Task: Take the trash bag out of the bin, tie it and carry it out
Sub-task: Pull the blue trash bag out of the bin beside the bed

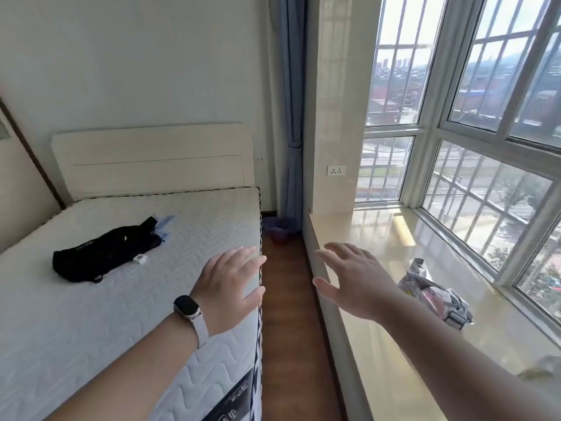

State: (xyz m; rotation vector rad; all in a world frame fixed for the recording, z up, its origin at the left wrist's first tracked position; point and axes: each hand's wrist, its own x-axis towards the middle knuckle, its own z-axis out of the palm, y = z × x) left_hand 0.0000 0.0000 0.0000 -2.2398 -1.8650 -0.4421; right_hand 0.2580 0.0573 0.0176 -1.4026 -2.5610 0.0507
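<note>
Where floor narrows, bin (280, 231), empty hands.

Mattress label (235, 396): dark tag at the near corner carried pale characters, too blurred to read.
Black garment (103, 253): faint pale print on the cloth, not legible.
Clear pouch (437, 299): pink packaging inside, no text readable.
Watch (185, 309): screen dark, nothing shown.

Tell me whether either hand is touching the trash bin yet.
Apart. The head view shows the left hand and right hand open in mid-air, with bare floor between them and the bin in the corner.
</note>
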